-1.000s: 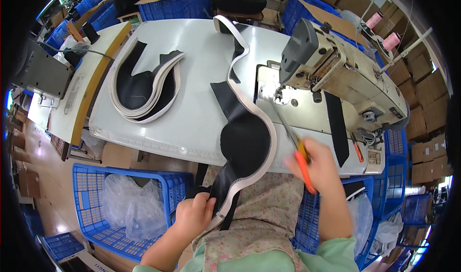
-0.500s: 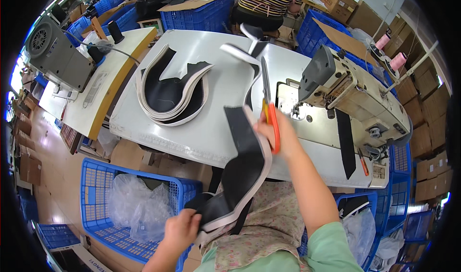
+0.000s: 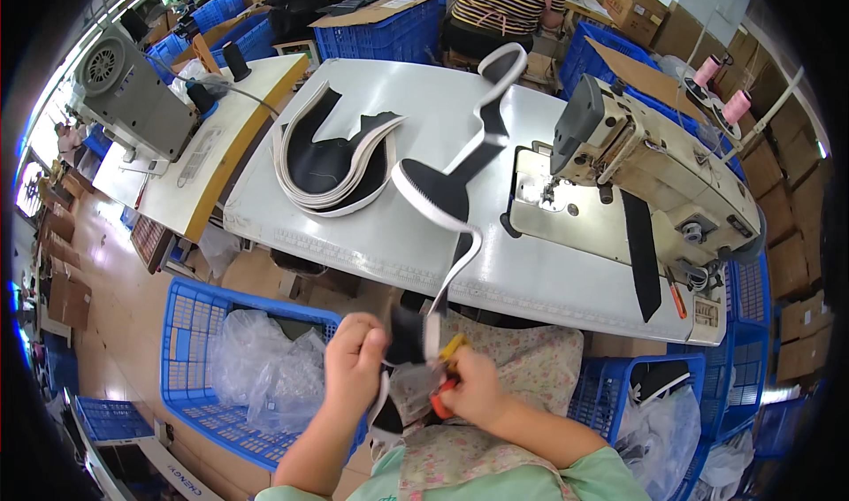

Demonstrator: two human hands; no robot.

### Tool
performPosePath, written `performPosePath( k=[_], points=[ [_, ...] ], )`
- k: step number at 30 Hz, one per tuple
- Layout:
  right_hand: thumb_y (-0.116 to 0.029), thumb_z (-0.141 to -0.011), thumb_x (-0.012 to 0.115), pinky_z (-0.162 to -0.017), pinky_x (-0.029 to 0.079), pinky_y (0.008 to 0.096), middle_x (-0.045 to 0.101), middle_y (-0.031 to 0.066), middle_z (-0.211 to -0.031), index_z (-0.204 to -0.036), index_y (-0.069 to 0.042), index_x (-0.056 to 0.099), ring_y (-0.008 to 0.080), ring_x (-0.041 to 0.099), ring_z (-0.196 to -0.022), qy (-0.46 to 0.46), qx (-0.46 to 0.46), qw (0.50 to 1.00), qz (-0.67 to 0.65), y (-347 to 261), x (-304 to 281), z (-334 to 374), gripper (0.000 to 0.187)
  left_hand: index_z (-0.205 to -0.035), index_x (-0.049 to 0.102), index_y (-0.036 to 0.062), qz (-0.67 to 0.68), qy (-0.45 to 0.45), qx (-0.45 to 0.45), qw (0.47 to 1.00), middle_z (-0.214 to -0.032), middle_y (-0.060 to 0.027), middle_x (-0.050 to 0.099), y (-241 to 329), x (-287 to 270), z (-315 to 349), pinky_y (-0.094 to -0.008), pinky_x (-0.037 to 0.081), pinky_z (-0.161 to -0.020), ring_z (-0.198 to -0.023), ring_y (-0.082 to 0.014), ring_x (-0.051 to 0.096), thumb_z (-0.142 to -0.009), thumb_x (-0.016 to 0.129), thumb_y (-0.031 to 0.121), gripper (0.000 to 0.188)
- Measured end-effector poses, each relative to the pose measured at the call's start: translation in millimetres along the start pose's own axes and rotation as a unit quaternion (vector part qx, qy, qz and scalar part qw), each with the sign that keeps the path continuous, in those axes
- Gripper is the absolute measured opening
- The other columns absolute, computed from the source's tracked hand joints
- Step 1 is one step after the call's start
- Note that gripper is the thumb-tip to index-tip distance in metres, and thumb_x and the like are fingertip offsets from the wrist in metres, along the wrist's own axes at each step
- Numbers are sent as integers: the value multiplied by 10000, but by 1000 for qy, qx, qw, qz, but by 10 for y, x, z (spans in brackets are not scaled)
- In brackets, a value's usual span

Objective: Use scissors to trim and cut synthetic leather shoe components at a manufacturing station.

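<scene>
A long black strip with white edging [image 3: 439,191] trails from my lap over the table's front edge and up across the tabletop. My left hand [image 3: 354,364] is closed on its near part, which is blurred. In my right hand [image 3: 478,388] are scissors with orange and yellow handles [image 3: 454,346]. Their blades are smeared by motion and lie at the strip, just right of my left hand; I cannot tell whether they are cutting. A stack of curved black pieces with white edges [image 3: 287,169] rests on the table to the left.
A sewing machine [image 3: 650,147] stands on the right of the white table [image 3: 354,253], with a black band [image 3: 638,253] by it. Blue crates [image 3: 203,395] flank my lap. A grey machine [image 3: 133,94] is at left. A person in a striped top [image 3: 500,6] sits beyond.
My right hand has come down from above the table to my lap with the scissors, beside my left hand. More of the strip now lies stretched over the tabletop. The view has shifted slightly.
</scene>
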State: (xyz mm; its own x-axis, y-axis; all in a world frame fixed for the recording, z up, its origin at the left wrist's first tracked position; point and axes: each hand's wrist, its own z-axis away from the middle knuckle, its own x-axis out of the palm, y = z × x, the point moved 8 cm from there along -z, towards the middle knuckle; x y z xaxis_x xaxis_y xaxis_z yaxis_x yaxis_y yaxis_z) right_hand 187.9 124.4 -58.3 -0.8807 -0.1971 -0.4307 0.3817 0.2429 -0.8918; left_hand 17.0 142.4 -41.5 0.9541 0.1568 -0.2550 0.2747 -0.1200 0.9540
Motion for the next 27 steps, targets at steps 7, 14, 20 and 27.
performPosePath(
  k=[7, 14, 20, 27],
  points=[
    [-99, -684, 662, -539, 451, 375, 552, 110, -679, -771, -55, 497, 294, 568, -627, -56, -160, 984, 53, -112, 237, 209, 191, -776, 578, 14, 61, 43, -116, 990, -763, -7, 558, -443, 455, 75, -226, 376, -620, -681, -71, 455, -939, 458, 212, 283],
    [-101, -737, 681, -644, 474, 290, 610, 95, -912, -1007, -36, 541, 188, 592, -695, 112, 8, 988, -106, 170, -475, -58, 310, -879, 475, 56, 223, 36, -181, 957, -699, 6, 487, -360, 363, 180, -205, 368, -596, -644, -65, 441, -900, 538, 154, 119],
    [-31, -735, 604, -745, 462, 303, 590, 101, -968, -1165, -33, 512, 221, 579, -813, 41, -124, 991, -43, -329, -514, -416, 440, -1011, 501, -1, 97, -58, -116, 987, -831, -62, 566, -32, 301, 410, -239, 424, -685, -734, -112, 521, -793, 631, 86, 269],
    [-40, -769, 579, -823, 447, 336, 582, 122, -1050, -1102, -15, 505, 254, 571, -913, -238, -31, 964, -111, -279, 76, -522, 341, -891, 625, -54, -64, -170, -202, 962, -729, -88, 628, -88, 259, 510, -246, 458, -614, -648, -127, 571, -746, 690, 175, 279]
  ],
)
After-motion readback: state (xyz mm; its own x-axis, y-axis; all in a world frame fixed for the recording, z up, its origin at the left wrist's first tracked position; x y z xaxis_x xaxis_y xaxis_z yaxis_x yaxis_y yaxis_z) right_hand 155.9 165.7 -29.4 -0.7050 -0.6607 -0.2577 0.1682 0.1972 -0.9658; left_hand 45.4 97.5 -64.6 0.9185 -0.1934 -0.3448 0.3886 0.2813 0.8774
